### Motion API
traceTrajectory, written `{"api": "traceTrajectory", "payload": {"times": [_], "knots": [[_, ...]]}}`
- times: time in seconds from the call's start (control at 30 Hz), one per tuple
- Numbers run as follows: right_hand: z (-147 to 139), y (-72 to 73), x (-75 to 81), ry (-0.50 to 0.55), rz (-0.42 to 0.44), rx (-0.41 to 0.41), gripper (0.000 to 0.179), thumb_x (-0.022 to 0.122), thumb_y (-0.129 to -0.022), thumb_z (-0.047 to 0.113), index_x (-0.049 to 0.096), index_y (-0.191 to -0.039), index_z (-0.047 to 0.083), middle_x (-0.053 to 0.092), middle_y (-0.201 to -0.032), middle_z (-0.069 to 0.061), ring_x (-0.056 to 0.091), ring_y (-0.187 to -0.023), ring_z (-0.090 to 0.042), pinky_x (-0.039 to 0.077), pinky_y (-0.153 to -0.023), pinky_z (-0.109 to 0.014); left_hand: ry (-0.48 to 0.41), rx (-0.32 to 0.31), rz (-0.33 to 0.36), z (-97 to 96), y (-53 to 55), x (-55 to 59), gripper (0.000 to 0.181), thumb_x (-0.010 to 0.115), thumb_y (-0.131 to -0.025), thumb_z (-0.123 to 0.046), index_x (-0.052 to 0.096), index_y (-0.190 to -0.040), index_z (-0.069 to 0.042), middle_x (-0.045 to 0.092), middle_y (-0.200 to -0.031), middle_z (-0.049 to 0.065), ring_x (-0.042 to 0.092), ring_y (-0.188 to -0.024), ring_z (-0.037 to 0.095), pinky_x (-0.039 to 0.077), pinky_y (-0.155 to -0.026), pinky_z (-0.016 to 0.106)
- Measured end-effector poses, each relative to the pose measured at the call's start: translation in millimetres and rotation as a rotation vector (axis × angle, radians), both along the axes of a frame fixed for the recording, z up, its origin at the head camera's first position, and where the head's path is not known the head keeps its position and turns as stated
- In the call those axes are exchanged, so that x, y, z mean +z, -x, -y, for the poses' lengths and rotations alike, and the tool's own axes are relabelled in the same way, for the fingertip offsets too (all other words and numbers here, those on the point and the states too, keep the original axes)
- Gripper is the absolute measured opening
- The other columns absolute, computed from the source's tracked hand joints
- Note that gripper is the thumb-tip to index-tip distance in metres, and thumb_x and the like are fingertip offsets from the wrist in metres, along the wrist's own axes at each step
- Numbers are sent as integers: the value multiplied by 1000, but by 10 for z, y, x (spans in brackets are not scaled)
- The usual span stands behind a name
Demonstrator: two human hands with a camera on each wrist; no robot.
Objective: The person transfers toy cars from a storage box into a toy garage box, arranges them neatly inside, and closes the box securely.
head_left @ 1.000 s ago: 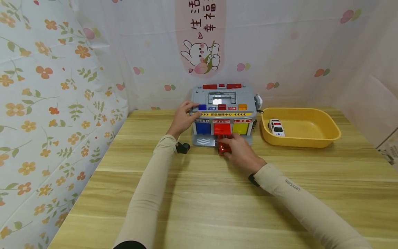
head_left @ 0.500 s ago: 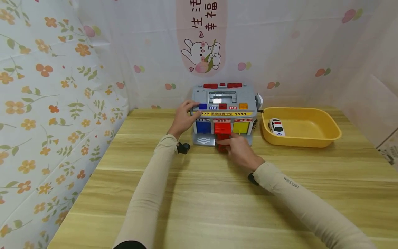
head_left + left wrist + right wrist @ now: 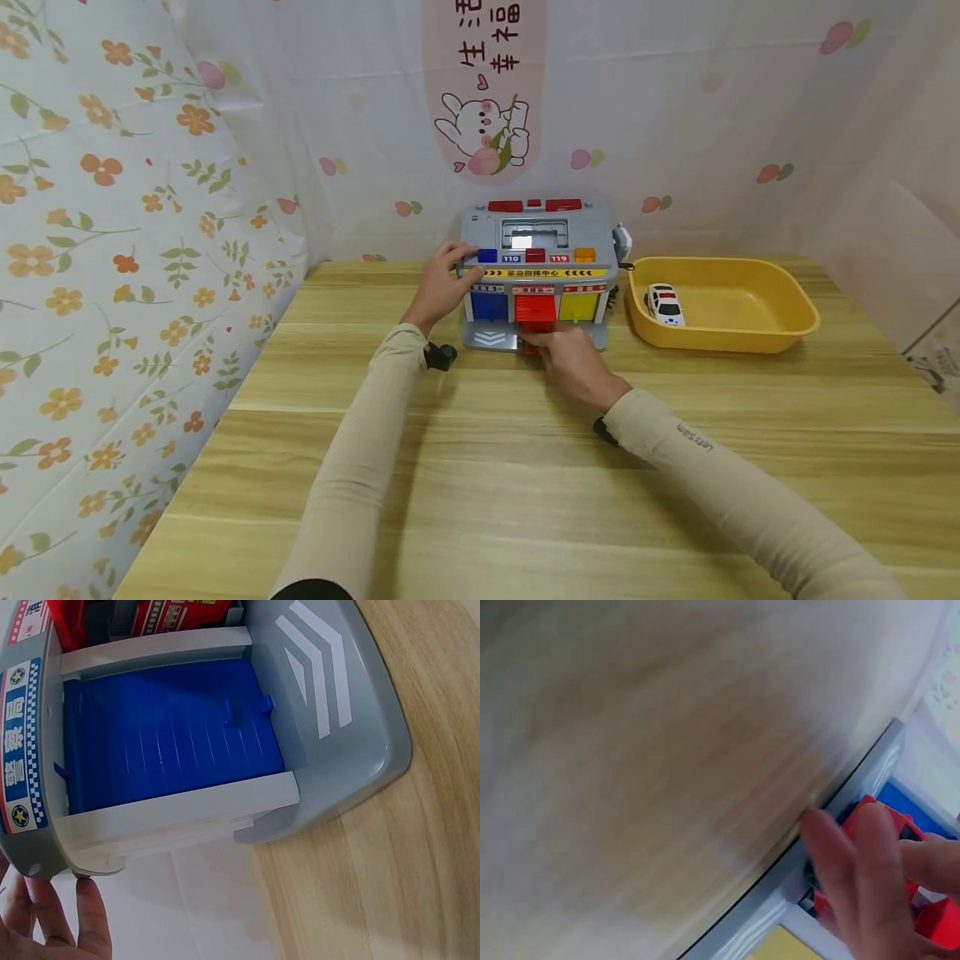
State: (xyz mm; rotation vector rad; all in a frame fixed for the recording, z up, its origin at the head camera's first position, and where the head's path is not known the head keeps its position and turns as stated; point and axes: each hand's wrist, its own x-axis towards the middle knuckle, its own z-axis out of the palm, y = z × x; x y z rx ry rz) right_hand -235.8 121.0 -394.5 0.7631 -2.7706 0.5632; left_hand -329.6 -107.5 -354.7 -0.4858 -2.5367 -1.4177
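Observation:
A grey toy rescue station (image 3: 592, 229) stands at the back of the table, with a blue door (image 3: 169, 739), a raised red door (image 3: 536, 308) and a yellow door (image 3: 577, 307). My left hand (image 3: 441, 287) grips the left end of its roof, thumb on the front. At the middle bay is a red toy fire truck (image 3: 184, 616), mostly inside the opening. My right hand (image 3: 573, 362) has its fingers around the truck's rear end, index finger across it. Much of the truck is hidden by the fingers and the door.
A yellow tray (image 3: 750, 337) stands to the right of the station, with a white toy police car (image 3: 664, 305) at its left end. Patterned cloth (image 3: 360, 167) hangs close behind. Pale wooden tabletop (image 3: 480, 483) lies in front.
My right hand has moved the red fire truck away from me, deeper into the middle bay, and less of it shows. My left hand stays on the roof's end.

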Motion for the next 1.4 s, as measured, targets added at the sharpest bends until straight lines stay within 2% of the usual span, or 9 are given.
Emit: {"api": "traceTrajectory", "payload": {"times": [0.13,0.23,0.4,0.6,0.7,0.83,1.03,1.2,1.4], "knots": [[-12,28,28,-74,-31,9,36,53,-98,2,73,-125,17,76,-108,-15,68,-77,-22,60,-72,-39,-7,-6,-2,-5,-5,8,42,66,-96,-22,63,-133,-5,55,-137,13,50,-128,28,43,-113,45],[-27,59,45,-156,-61,12,41,52,-98,1,72,-126,23,77,-90,-11,62,-64,-20,58,-64,-37,-10,-5,1,-2,-15,5,42,65,-96,-22,63,-134,-5,54,-137,12,50,-127,27,43,-112,45],[-55,78,34,-288,-128,41,48,54,-93,-3,74,-123,28,55,-57,-3,49,-55,-19,47,-50,-31,-4,-4,-5,-6,-37,-14,41,65,-96,-22,63,-134,-4,55,-134,13,51,-123,27,45,-108,45],[-123,89,-23,-496,-361,150,44,69,-90,2,73,-122,32,61,-69,-7,50,-49,-18,51,-48,-30,4,-2,-11,-12,-40,-23,41,64,-96,-21,63,-133,-4,55,-133,13,51,-119,26,46,-107,44],[-154,91,-20,-552,-413,198,26,74,-87,4,78,-106,21,67,-78,-9,57,-51,-21,54,-50,-32,11,2,-10,-7,-44,-19,41,64,-96,-22,63,-133,-4,55,-133,12,51,-120,26,46,-108,45],[-179,97,13,-549,-385,230,12,73,-87,4,78,-85,14,71,-77,-8,58,-50,-21,52,-47,-33,20,8,-10,4,-44,-19,41,64,-97,-23,63,-134,-5,55,-133,11,51,-122,26,45,-109,45],[-224,106,53,-582,-310,215,36,71,-93,15,71,-126,31,71,-85,-7,52,-51,-17,50,-48,-29,19,6,-12,-8,-45,-13,41,64,-96,-23,63,-134,-5,55,-134,12,51,-122,26,45,-109,45],[-274,134,31,-527,-288,197,35,74,-91,20,70,-126,27,66,-75,-5,48,-51,-15,48,-46,-28,9,7,-8,-11,-43,-12,41,64,-96,-22,63,-133,-5,55,-134,12,51,-123,27,45,-110,45],[-295,185,33,-482,-183,131,35,76,-89,26,71,-123,21,62,-71,-3,44,-51,-16,42,-47,-25,1,3,-12,-2,-43,-6,41,64,-96,-22,63,-133,-5,54,-134,12,51,-124,26,45,-111,45]]}}
